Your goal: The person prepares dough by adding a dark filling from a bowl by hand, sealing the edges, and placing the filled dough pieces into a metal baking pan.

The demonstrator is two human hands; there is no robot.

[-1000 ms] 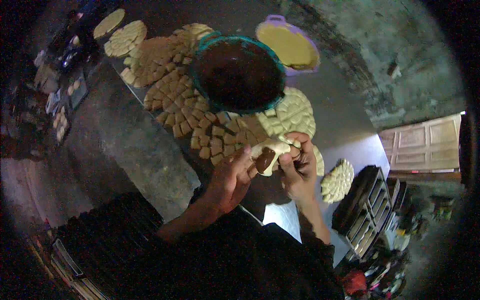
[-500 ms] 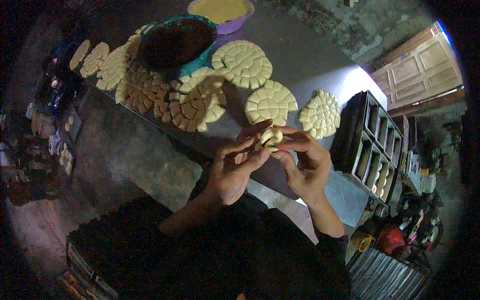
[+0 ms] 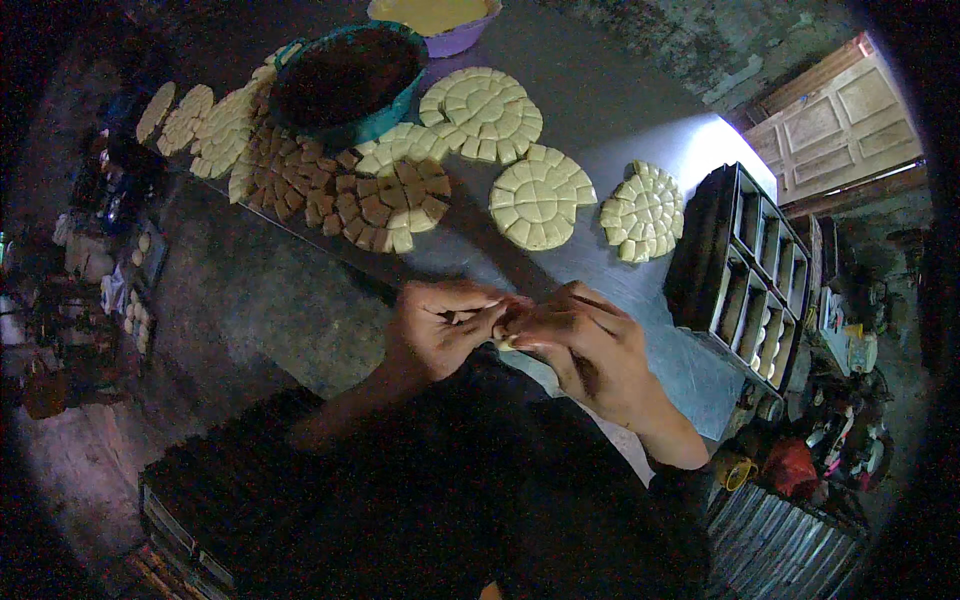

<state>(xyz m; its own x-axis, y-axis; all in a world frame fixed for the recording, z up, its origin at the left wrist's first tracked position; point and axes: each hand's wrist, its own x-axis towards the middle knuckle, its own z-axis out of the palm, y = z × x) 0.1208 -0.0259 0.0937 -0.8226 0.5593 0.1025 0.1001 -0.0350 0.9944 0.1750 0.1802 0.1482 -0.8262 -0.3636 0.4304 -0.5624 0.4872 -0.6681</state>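
My left hand point(image 3: 440, 325) and my right hand point(image 3: 600, 350) meet at the fingertips in front of my body, near the table's close edge. Both are closed on a small piece of pale dough point(image 3: 506, 344). Only a sliver of it shows; the fingers cover the rest. Just beyond my hands lies a round of pale dough point(image 3: 541, 198) cut into small pieces. Similar cut rounds lie behind it point(image 3: 482, 112) and to its right point(image 3: 643, 213). Left of these, brown cut pieces point(image 3: 395, 205) rest over pale dough.
A teal basin point(image 3: 385, 125) with dark contents stands at the back left of the metal table point(image 3: 600, 120). Behind it is a purple bowl point(image 3: 465, 42) with yellowish contents. At right sits a black compartment tray point(image 3: 690, 265) with pale dough pieces in some sections. Further pale rounds point(image 3: 225, 130) line the left.
Both hands have come lower and closer to my body, with the dough between them. The folded dough showed plainly before; now my fingers mostly hide it.
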